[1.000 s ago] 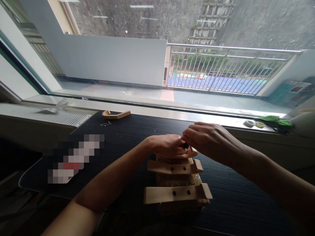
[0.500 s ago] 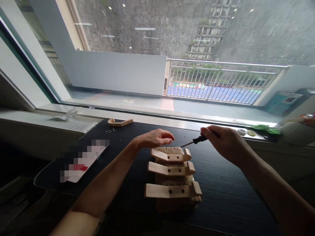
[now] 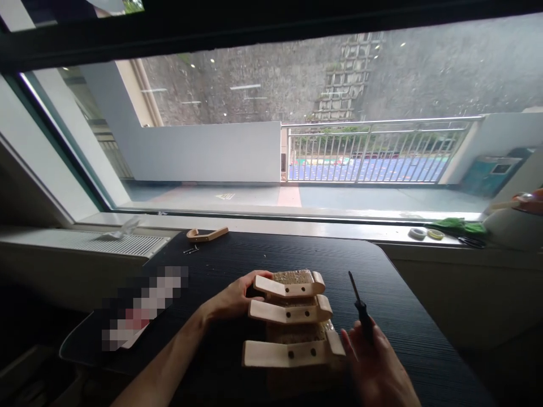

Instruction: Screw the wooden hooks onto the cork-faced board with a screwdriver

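Three pale wooden hooks [image 3: 271, 353], each with two dark holes, lie in a row across a rough-grained wooden block [image 3: 293, 277] on the dark table. My left hand [image 3: 229, 299] is closed around the block's far left side, beside the two farther hooks; part of its fingers is hidden behind them. Upright in my right hand [image 3: 379, 362] is a black-handled screwdriver [image 3: 360, 311], its tip pointing up and away from the block. That hand is beside the right end of the nearest hook, its fingers partly blurred.
Another wooden hook [image 3: 207, 234] and several screws [image 3: 190, 250] lie at the table's far left. A blurred-out flat item [image 3: 139, 314] rests on the left. Tape rolls [image 3: 418, 233], a green cloth [image 3: 458, 226] and dark scissors [image 3: 472, 242] are on the windowsill.
My left hand has come down from above the block to its left side. My right hand has drawn the screwdriver back toward me and turned it upright. The view has tilted up.
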Demonstrator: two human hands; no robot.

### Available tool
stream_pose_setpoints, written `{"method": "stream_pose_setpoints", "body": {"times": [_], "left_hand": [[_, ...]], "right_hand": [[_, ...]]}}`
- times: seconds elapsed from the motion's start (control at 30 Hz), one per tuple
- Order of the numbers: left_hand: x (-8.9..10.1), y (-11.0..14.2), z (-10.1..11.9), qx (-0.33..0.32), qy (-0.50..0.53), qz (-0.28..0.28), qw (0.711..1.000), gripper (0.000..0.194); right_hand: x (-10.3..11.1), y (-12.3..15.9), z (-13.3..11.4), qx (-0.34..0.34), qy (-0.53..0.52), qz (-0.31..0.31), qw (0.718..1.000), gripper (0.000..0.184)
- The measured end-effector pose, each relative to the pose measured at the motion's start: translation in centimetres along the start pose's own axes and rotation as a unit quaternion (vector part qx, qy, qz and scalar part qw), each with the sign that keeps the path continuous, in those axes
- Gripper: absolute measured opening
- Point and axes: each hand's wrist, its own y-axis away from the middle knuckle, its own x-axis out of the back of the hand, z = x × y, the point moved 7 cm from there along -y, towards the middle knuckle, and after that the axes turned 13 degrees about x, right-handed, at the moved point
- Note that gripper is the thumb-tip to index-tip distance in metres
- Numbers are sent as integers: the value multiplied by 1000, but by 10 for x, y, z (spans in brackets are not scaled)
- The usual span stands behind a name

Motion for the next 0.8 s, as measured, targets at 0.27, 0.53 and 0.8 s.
{"method": "stream_pose_setpoints", "body": {"times": [0.27,0.53,0.8], "left_hand": [[39,47,-5,75,-136,168,974,56],[69,-1,25,-28,-87,196,976,52],[30,-58,10,-52,82,29,995,44]], "right_hand": [[-78,-139,16,-43,-83,46,994,26],[-61,-168,20,-88,-134,-45,986,25],[-43,-155,41,-118,-95,-25,988,22]]}}
